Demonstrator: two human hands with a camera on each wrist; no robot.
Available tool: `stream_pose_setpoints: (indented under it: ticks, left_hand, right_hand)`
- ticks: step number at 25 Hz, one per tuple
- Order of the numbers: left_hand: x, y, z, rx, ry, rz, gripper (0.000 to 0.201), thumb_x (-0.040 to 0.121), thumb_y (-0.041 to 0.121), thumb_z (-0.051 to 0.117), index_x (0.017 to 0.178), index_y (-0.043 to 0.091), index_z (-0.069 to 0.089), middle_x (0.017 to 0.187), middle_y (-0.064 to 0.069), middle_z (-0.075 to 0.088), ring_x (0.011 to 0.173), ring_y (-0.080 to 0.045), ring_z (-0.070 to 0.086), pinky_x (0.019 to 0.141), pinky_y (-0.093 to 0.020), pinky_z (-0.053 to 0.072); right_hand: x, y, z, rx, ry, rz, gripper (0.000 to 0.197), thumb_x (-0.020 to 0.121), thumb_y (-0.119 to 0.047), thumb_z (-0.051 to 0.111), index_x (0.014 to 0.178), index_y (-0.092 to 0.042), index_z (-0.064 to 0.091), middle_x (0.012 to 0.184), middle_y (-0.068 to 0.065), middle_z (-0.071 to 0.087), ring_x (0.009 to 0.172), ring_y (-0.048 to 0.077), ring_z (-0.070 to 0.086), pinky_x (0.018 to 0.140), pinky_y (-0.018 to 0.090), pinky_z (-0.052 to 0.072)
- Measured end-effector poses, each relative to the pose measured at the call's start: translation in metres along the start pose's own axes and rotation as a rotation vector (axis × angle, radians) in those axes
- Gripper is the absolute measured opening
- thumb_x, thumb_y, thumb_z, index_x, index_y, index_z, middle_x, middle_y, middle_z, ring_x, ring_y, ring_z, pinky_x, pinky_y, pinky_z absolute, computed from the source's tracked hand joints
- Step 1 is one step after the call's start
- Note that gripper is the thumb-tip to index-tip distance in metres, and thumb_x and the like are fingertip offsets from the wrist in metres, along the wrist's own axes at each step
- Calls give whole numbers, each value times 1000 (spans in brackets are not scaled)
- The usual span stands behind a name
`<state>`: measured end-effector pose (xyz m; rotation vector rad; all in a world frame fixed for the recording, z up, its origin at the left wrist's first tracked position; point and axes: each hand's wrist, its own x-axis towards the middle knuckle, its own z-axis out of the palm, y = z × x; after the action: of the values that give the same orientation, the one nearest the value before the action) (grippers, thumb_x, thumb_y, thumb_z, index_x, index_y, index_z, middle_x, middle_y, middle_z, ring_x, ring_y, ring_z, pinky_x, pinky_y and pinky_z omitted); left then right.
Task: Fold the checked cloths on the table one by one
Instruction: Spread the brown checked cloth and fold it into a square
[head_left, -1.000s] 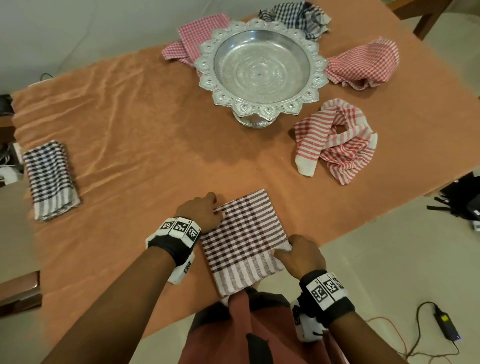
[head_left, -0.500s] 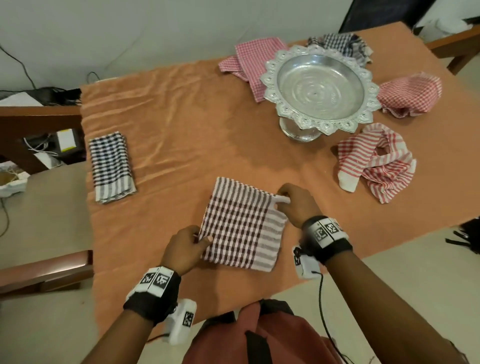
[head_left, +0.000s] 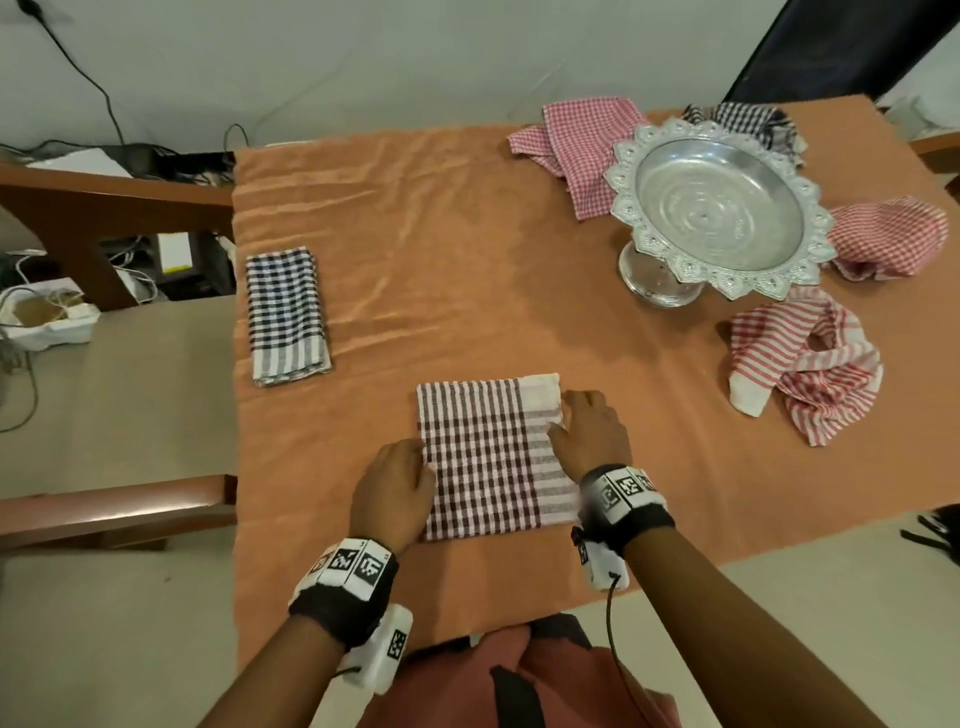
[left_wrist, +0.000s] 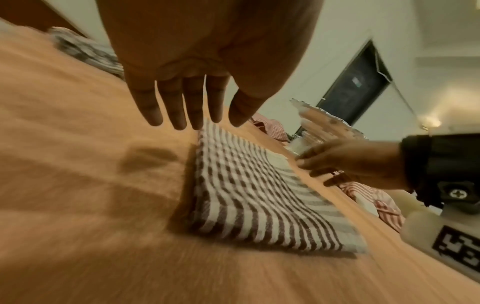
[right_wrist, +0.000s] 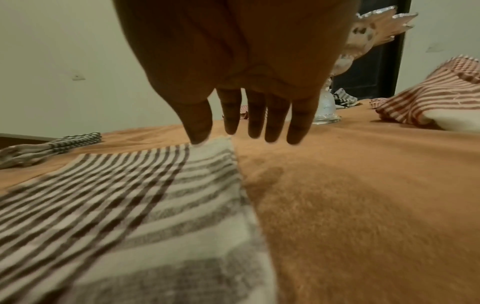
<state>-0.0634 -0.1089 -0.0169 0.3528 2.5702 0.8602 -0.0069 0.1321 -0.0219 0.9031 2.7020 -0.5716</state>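
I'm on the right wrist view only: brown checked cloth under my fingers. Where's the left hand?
Observer: The left hand lies at the left edge of the brown checked cloth, fingers straight.
Operator: How many cloths are unfolded?
Observer: Four, crumpled around the silver bowl: a pink checked cloth, a black checked cloth, a red checked cloth and a red striped cloth.
Operator: Anything in the bowl?
Observer: Nothing; the head view shows its inside bare.
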Motion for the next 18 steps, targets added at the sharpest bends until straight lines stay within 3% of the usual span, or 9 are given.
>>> stream_pose_setpoints:
  ticks: [2,4,8,13,16,18]
  left_hand:
    - [13,19,8,41,14,147,43,95,27,49,136,16,48,143,-3,46,129,-22,45,107,-36,34]
    - [29,36,17,113,-9,213,51,97,30,45,145,17,36,156,-5,27,143,-23,24,117,-39,17]
    - [57,50,32,347,-194,219,73,97,40,37,154,21,-4,161,-5,-11,147,-25,-14,119,-44,-8]
    - [73,20,44,593,-391,217,79,95,53,29,150,25,-20,156,-5,-28,141,-26,-30,115,-50,-16]
    - [76,8,42,637,-368,245,73,93,61,11,148,28,-24,153,0,-34,137,-21,-35,114,-52,-18]
    - [77,5,38,606,-311,188,84,84,75,6,145,30,-29,150,2,-39,138,-25,-36,112,-53,-22]
  right_hand:
    - [-2,-14,7,57,73,-149,53,95,-46,43,139,-18,42,150,7,35,136,28,35,110,43,34]
    - [-2,-39,11,164,38,-282,64,94,-57,26,144,-20,36,157,5,24,145,24,20,117,45,22]
    - [10,-80,24,288,-136,-347,81,84,-68,8,152,-25,16,162,0,4,148,20,-1,120,42,4]
    - [23,-67,57,55,-311,-359,81,84,-75,3,151,-31,-7,160,-1,-15,146,18,-20,118,39,-14]
    - [26,-49,55,-75,-308,-422,79,81,-72,-2,150,-33,-13,155,-8,-25,145,16,-22,114,38,-20]
    - [26,-36,51,-175,-266,-376,77,84,-72,-4,149,-33,-16,151,-11,-29,144,17,-24,113,44,-22]
